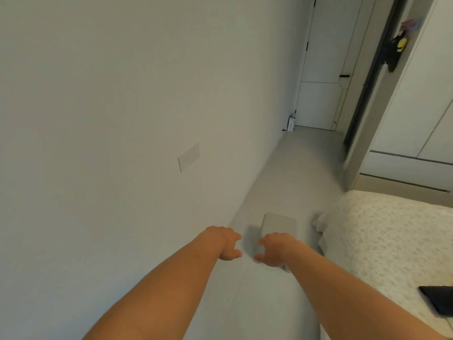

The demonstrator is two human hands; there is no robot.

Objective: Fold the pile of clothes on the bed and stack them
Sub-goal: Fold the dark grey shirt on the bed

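bed (382, 236) at my right, dark item (438, 300) near its edge. left hand (226, 244) and right hand (274, 250): fingers loosely curled, holding nothing.

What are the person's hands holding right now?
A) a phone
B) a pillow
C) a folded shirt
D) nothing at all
D: the left hand and right hand reach forward over the floor with loosely curled fingers and nothing between them, beside the bed.
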